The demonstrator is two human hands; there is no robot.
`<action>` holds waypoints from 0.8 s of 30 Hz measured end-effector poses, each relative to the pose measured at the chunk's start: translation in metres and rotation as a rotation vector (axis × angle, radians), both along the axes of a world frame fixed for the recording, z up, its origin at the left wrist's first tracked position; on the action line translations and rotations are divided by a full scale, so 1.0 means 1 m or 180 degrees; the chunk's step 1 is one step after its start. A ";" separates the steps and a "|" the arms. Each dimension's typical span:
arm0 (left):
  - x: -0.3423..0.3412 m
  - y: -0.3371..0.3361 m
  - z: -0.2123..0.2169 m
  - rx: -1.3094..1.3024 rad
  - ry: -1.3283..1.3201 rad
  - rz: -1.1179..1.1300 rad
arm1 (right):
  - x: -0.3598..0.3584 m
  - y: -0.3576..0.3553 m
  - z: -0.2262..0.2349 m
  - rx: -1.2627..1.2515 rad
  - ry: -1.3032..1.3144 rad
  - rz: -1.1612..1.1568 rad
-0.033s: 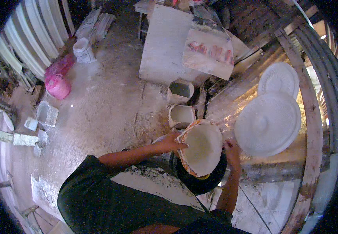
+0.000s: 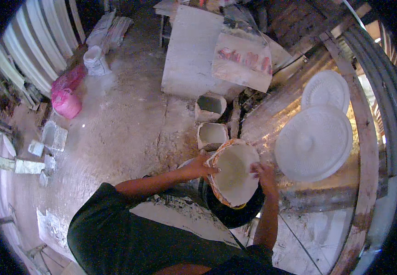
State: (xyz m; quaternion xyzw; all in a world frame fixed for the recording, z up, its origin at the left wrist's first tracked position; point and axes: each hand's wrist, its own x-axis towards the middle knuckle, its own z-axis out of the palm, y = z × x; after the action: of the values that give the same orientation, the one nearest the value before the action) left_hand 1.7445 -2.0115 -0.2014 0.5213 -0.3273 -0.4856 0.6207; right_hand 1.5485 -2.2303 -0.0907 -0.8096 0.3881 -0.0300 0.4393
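Note:
A whitish bucket with an orange-stained, plaster-crusted outside is tilted toward me, and pale material coats its inside. My left hand grips its left rim, thumb lying over the edge. At the opposite rim is my right hand, its fingers loosely bent and apart, reaching over the bucket's mouth; they are slightly blurred, and contact with the rim is unclear. Below the bucket sits a black round tub, partly hidden by it.
Two square-mouthed plaster-crusted containers, a nearer one and a farther one, stand beyond the bucket. Right lie two white ornate discs, a large one and a smaller one. A pale board is ahead; a pink bag lies left.
My right hand has moved left, from beside the bucket to over its right rim. The left hand keeps its grip, and the bucket has barely shifted.

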 end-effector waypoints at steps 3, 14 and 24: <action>0.000 0.004 0.022 0.0267 0.0293 0.0015 | 0.018 0.018 -0.066 0.1989 0.0122 0.0111; 0.001 0.011 0.032 0.0095 0.0016 -0.0276 | -0.072 -0.076 -0.052 -0.1022 0.0291 -0.0604; -0.005 0.004 0.002 0.0174 0.0217 0.0383 | -0.002 -0.004 -0.135 -0.1902 0.0594 0.2287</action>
State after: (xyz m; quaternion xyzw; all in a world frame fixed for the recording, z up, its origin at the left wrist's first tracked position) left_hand 1.7397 -2.0072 -0.1998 0.5400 -0.2607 -0.4737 0.6450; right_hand 1.5461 -2.2345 -0.2257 -0.9827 0.0957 0.0863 0.1331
